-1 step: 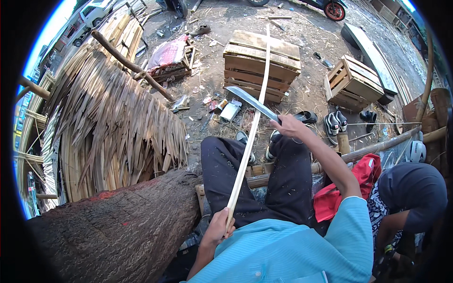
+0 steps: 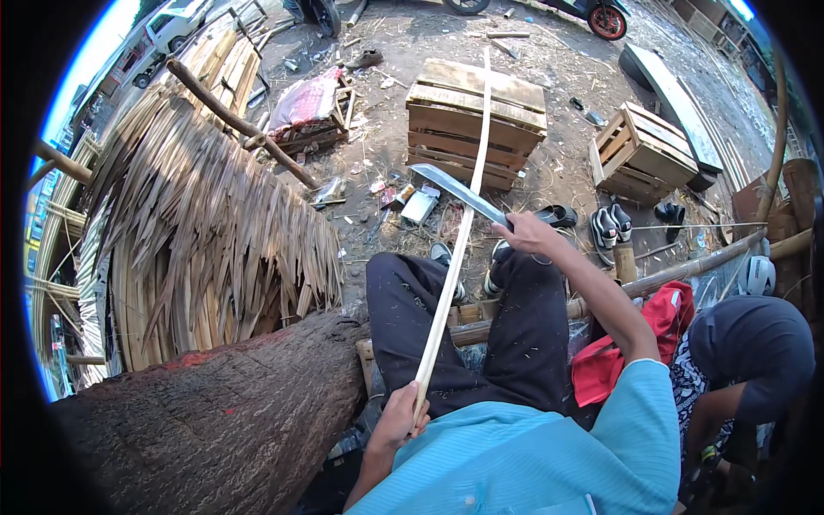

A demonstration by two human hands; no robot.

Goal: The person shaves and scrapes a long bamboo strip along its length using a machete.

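A long pale bamboo strip (image 2: 445, 300) slants from my lap, up between my knees, to the top of a wooden crate (image 2: 468, 116), where its far part lies. My left hand (image 2: 400, 415) is closed round the near end of the strip, close to my waist. In my right hand (image 2: 530, 236), above my right knee, is a machete (image 2: 455, 187); its handle is mostly hidden by my fingers. The machete's broad grey blade points to the far left and crosses the strip, touching it or just above it; I cannot tell which.
On the left stand a dry palm-leaf thatch panel (image 2: 206, 206) and a thick dark log (image 2: 223, 421). A second crate (image 2: 644, 154) and shoes (image 2: 609, 225) lie to the right. Close at my right are a red cloth (image 2: 631, 343) and another person (image 2: 747, 360), bent over.
The machete's blade tip sits slightly lower, nearer to me. My hands and the bamboo strip have hardly moved.
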